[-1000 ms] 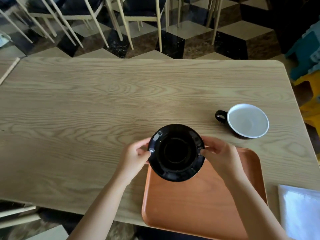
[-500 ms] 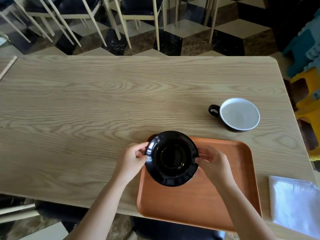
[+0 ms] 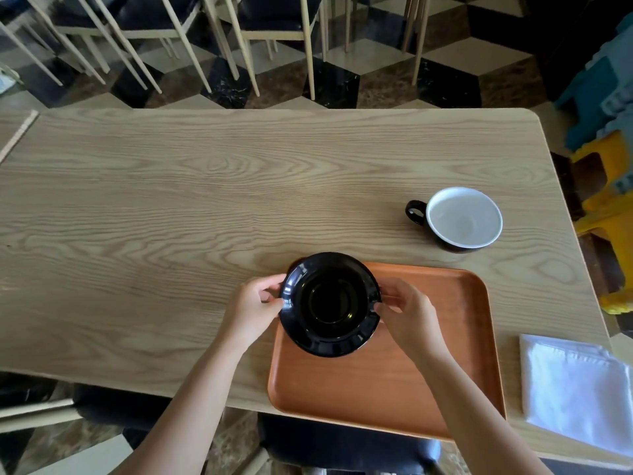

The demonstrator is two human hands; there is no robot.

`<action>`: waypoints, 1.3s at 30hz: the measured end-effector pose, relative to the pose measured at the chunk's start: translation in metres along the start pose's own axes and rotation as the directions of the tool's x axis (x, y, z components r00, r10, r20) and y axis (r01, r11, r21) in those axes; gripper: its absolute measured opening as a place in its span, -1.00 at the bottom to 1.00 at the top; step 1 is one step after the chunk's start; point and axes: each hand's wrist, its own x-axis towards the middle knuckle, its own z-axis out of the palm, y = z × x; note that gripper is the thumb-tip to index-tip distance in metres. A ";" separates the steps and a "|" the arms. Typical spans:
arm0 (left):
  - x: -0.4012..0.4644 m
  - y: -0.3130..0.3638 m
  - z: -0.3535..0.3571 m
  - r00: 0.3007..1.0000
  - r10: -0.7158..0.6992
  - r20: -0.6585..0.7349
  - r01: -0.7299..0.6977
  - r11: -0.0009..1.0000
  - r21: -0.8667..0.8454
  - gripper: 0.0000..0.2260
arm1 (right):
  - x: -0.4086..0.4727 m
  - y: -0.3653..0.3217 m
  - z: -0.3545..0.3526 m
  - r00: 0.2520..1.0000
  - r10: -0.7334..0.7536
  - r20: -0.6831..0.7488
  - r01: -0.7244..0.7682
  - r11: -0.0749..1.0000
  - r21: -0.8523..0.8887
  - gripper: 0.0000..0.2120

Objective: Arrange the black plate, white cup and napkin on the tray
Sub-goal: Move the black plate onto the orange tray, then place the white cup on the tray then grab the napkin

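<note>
A glossy black plate point(image 3: 330, 304) is over the far-left corner of the orange tray point(image 3: 435, 365), and I cannot tell whether it touches the tray. My left hand point(image 3: 255, 305) grips its left rim and my right hand point(image 3: 406, 313) grips its right rim. The cup point(image 3: 460, 219), white inside and black outside with a black handle, stands on the table beyond the tray's far right. A folded white napkin point(image 3: 577, 385) lies on the table right of the tray.
The tray lies at the near edge of a light wooden table point(image 3: 171, 217). Chairs with pale wooden legs point(image 3: 239, 39) stand beyond the far edge on a checkered floor. Blue and yellow stools point(image 3: 606, 166) stand past the table's right edge.
Both hands have carried the black plate down and toward me, from above the tray's far edge to low over its far-left corner. The cup and napkin have not moved.
</note>
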 end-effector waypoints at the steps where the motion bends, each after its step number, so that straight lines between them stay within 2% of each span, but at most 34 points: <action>1: 0.000 0.001 0.000 1.000 -0.005 0.002 0.005 1.000 -0.002 -0.56 | 0.000 -0.001 -0.001 1.000 -0.003 0.008 0.003 1.000 -0.013 -0.67; 7: -0.003 0.009 -0.001 1.000 0.031 -0.004 -0.030 0.991 0.134 -0.62 | 0.003 -0.008 -0.010 0.996 -0.008 0.084 0.017 0.994 -0.111 -0.72; 10: -0.006 0.013 -0.001 0.998 0.063 -0.016 -0.057 0.962 0.267 -0.63 | 0.003 -0.013 -0.016 0.989 -0.013 0.146 0.038 0.984 -0.173 -0.73; 12: -0.009 0.020 0.000 0.991 0.126 -0.034 -0.106 0.931 0.350 -0.66 | 0.003 -0.016 -0.022 0.987 -0.034 0.155 0.072 0.967 -0.246 -0.74; 14: -0.012 0.036 0.006 0.970 0.239 -0.040 -0.208 0.908 0.363 -0.71 | 0.002 -0.022 -0.035 0.991 -0.102 0.085 0.122 0.950 -0.286 -0.77; 16: -0.013 0.057 0.016 0.919 0.392 -0.042 -0.348 0.857 0.379 -0.73 | 0.002 -0.029 -0.052 0.977 -0.211 -0.018 0.195 0.930 -0.311 -0.77; 19: -0.004 0.097 0.036 0.765 0.644 -0.016 -0.562 0.679 0.472 -0.69 | 0.010 -0.031 -0.083 0.899 -0.412 -0.146 0.287 0.808 -0.514 -0.68; 21: 0.007 0.124 0.054 0.641 0.764 0.078 -0.676 0.513 0.528 -0.65 | 0.025 -0.024 -0.105 0.871 -0.475 -0.127 0.280 0.692 -0.665 -0.53; 24: 0.027 0.150 0.079 0.588 0.782 0.208 -0.721 0.390 0.572 -0.61 | 0.043 -0.012 -0.128 0.914 -0.404 -0.032 0.233 0.588 -0.774 -0.31; 25: 0.034 0.153 0.083 0.584 0.777 0.233 -0.721 0.366 0.588 -0.59 | 0.048 -0.010 -0.131 0.929 -0.371 -0.003 0.226 0.574 -0.787 -0.27; 28: 0.049 0.152 0.090 0.632 0.714 0.300 -0.695 0.351 0.628 -0.49 | 0.056 -0.011 -0.129 0.960 -0.263 0.093 0.225 0.535 -0.814 -0.21; 30: 0.069 0.172 0.133 0.643 0.670 0.370 -0.697 0.315 0.644 -0.45 | 0.072 0.011 -0.159 0.978 -0.200 0.063 0.169 0.578 -0.799 -0.24; 32: 0.072 0.171 0.132 0.684 0.623 0.380 -0.666 0.322 0.672 -0.45 | 0.076 0.008 -0.156 0.976 -0.200 0.084 0.189 0.599 -0.778 -0.30; 35: 0.077 0.166 0.129 0.675 0.654 0.340 -0.667 0.345 0.661 -0.47 | 0.077 0.007 -0.153 0.957 -0.281 0.071 0.241 0.634 -0.735 -0.38; 39: 0.072 0.167 0.129 0.689 0.656 0.308 -0.681 0.440 0.585 -0.47 | 0.078 0.012 -0.155 0.954 -0.300 0.024 0.235 0.691 -0.683 -0.38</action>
